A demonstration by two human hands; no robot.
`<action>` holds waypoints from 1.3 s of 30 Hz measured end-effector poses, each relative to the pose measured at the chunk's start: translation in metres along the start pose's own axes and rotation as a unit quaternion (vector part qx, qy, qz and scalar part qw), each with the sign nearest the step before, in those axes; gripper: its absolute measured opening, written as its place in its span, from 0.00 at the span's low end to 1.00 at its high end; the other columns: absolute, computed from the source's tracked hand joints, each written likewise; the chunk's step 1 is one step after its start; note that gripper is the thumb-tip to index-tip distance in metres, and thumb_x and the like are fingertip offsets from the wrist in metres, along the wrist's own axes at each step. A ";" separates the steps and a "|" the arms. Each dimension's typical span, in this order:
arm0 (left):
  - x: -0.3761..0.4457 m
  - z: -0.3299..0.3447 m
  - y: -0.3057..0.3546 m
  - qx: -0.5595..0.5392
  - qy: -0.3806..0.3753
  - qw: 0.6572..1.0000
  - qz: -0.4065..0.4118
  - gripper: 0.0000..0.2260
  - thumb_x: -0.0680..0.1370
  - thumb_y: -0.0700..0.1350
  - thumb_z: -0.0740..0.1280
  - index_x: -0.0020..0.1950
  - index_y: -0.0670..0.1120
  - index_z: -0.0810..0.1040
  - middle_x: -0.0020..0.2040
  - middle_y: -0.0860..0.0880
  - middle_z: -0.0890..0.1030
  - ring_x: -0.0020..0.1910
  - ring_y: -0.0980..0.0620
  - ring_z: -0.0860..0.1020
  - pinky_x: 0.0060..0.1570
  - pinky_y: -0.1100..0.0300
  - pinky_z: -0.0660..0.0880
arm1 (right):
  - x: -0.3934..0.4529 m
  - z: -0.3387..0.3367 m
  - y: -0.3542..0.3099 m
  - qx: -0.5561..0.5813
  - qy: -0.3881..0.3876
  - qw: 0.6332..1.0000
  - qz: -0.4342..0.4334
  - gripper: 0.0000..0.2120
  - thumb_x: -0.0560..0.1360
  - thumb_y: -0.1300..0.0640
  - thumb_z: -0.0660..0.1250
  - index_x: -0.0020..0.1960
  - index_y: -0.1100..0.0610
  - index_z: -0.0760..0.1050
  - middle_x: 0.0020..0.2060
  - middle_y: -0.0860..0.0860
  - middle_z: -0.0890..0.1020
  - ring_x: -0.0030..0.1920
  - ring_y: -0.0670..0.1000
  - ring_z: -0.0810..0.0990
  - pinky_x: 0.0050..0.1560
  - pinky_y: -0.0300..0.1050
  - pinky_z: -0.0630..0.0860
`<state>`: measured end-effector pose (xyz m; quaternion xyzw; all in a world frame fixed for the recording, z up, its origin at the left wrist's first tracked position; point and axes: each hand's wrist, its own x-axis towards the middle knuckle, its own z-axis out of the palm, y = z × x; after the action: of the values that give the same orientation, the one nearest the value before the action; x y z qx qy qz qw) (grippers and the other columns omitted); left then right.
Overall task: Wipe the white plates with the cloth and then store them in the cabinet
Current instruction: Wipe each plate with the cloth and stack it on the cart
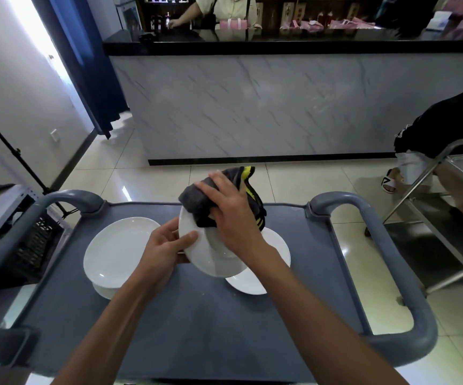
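Tilting up from the grey cart top (197, 315), a white plate (205, 254) is held in the air between both hands in the head view, above and partly in front of another white plate lying flat (277, 251) on the cart's right side. The held plate's face turns toward the person and a little to the left, its upper rim leaning away and its lower edge nearest the camera. The left hand (163, 251) grips it at the left rim: the thumb (188, 237) lies across the front face, while the other fingers curl behind the plate, mostly hidden. The right hand (230, 215) sits on the plate's upper part, its fingers spread and bent over a dark grey cloth (205, 204) with yellow stripes, pressing it against the plate; the cloth bunches up past the fingertips and hangs over the far rim. To the left, apart from the held plate, a stack of white plates (116, 251) rests flat on the cart top, with a lower plate's edge showing beneath the top one. Beyond the cart stands a marble-fronted counter (280, 107) with a black top, one person behind it (224, 9) and another at the right edge beside a metal trolley (447, 218).
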<state>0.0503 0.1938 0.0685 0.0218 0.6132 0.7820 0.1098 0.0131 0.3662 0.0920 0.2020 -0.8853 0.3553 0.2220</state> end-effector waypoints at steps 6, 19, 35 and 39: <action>-0.002 -0.003 -0.003 -0.003 0.002 1.000 0.003 0.14 0.74 0.41 0.71 0.59 0.50 0.84 0.53 0.41 0.86 0.48 0.44 0.85 0.36 0.56 0.80 | -0.004 0.008 0.000 0.003 -0.015 1.000 -0.011 0.22 0.77 0.66 0.62 0.70 0.56 0.74 0.72 0.60 0.71 0.75 0.60 0.66 0.73 0.69 0.57; -0.002 0.000 -0.011 -0.044 0.046 0.998 -0.014 0.17 0.73 0.41 0.70 0.62 0.39 0.81 0.52 0.39 0.84 0.46 0.44 0.82 0.35 0.55 0.79 | -0.008 -0.008 0.024 0.018 -0.006 0.996 0.084 0.25 0.77 0.69 0.62 0.72 0.56 0.72 0.71 0.56 0.72 0.73 0.56 0.68 0.74 0.62 0.58; 0.016 0.002 -0.023 -0.039 0.096 0.994 -0.043 0.10 0.77 0.36 0.68 0.57 0.38 0.82 0.48 0.41 0.85 0.44 0.44 0.83 0.35 0.55 0.80 | -0.088 0.025 0.032 -0.013 0.073 0.981 0.179 0.24 0.73 0.72 0.60 0.67 0.60 0.77 0.68 0.58 0.76 0.67 0.60 0.73 0.67 0.59 0.70; 0.021 0.008 -0.021 -0.003 0.089 0.995 -0.039 0.09 0.78 0.37 0.69 0.57 0.39 0.83 0.48 0.41 0.86 0.43 0.45 0.83 0.35 0.55 0.80 | -0.097 0.024 0.040 -0.017 0.097 0.979 0.180 0.25 0.72 0.74 0.60 0.66 0.60 0.78 0.64 0.56 0.78 0.64 0.57 0.75 0.65 0.55 0.72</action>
<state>0.0344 0.2104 0.0485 -0.0721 0.6182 0.7780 0.0850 0.0662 0.3950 0.0025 0.0005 -0.8871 0.3926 0.2426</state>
